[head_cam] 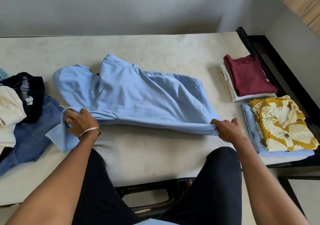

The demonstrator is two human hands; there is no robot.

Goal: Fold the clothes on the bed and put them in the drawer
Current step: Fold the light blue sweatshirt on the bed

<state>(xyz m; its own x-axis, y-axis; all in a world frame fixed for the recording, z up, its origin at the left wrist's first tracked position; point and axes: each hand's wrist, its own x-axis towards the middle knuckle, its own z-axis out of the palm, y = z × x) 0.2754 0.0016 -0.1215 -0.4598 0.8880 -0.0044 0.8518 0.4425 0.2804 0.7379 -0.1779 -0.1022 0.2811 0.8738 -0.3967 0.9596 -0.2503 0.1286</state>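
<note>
On bed (155, 51), half-folded pale-blue hoodie (138, 94).

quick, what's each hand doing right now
Left hand: grips the near edge of the light blue hoodie at its hood end.
Right hand: pinches the hoodie's near edge at its hem end.

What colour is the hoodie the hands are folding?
Light blue. The hoodie shows best in the head view, gripped by the left hand and right hand.
</note>
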